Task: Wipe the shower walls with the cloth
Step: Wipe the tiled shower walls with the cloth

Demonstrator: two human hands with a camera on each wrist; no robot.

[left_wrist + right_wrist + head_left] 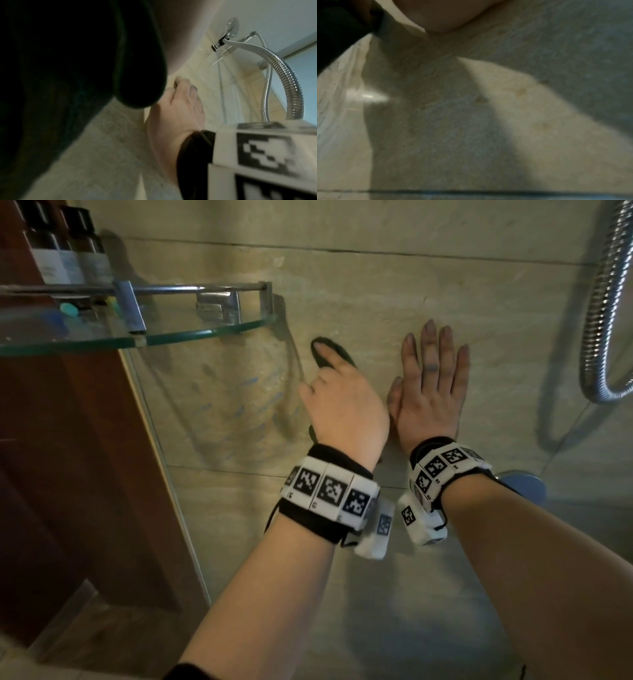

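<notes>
While the left hand (346, 409) pins the dark cloth (334, 352) flat to the beige stone-tile shower wall (376, 285), forefinger stretched along it, its other fingers are hidden, so can't tell their lie. Cloth sits just right of the glass corner shelf (144, 338), likely mid-wipe there. Right hand (430, 392) lies flat on the tile beside it, fingers straight and slightly spread, holding nothing: probably a brace. Chrome ribbed shower hose (603, 302) hangs well apart.
</notes>
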